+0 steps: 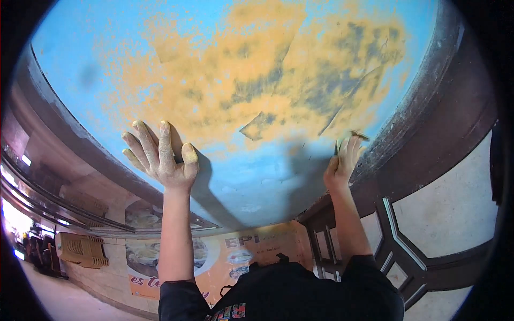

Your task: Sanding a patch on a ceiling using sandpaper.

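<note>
A light-blue painted wall panel [251, 182] fills the upper middle, with a large worn patch [214, 80] of yellow-orange and dark grey on it. Against the blue, at the patch's lower left edge, my left hand [166, 160] rests with fingers spread and holds nothing. Pale dust coats its fingers. Near the panel's right border, my right hand [345, 158] presses a thin folded piece of sandpaper [360, 135] to the surface. Only the sandpaper's edges show past the dusty fingers. Cracks or peeling paint edges run through the patch.
A dark frame [423, 101] borders the panel on the right, beside dark-and-white panelled woodwork [444, 208]. Glossy brown trim [80, 166] lies to the left. Below are an orange printed banner [214, 267] and a tan plastic piece with slats [83, 250].
</note>
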{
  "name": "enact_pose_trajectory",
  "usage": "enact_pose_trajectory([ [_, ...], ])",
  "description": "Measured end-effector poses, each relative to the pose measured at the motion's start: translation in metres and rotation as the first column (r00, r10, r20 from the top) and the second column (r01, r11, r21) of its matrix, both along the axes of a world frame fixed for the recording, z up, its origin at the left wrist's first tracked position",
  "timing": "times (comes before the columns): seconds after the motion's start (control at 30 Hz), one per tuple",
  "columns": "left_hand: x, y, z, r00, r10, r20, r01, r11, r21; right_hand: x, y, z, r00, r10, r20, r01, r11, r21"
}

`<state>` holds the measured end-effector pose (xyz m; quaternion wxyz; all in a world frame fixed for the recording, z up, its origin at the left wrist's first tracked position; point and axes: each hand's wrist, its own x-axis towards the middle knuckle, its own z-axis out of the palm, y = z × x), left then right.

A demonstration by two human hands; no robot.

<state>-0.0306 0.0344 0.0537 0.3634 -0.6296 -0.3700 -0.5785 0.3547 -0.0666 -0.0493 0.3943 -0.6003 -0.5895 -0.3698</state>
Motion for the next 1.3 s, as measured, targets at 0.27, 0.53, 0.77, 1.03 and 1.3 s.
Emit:
enact_pose_trajectory([
  [0.27, 0.0, 0.001, -0.005, 1.0, 0.012, 0.004, -0.012, 1.0, 0.012, -0.003, 0.033, 0.211, 0.975, 0.196, 0.106, -0.22, 0.922, 0.318],
  [0.53, 0.005, -0.003, -0.002, 1.0, -0.008, 0.015, 0.007, 1.0, 0.026, 0.011, 0.008, 0.037, 0.985, 0.145, 0.098, -0.153, 0.985, 0.083],
  [0.77, 0.0, -0.004, -0.002, 1.0, -0.004, 0.013, 0.004, 1.0, 0.009, 0.014, 0.019, 0.114, 0.976, 0.16, 0.147, -0.186, 0.965, 0.187],
  [1.03, 0.0, -0.001, -0.003, 0.999, -0.01, 0.034, 0.01, 1.0, 0.009, 0.014, 0.028, 0.207, 0.959, 0.19, 0.209, -0.247, 0.924, 0.293],
  [1.3, 0.003, -0.003, -0.001, 1.0, 0.001, 0.015, -0.001, 1.0, 0.019, 0.018, -0.006, -0.001, 0.987, 0.16, 0.028, -0.16, 0.987, 0.01],
])
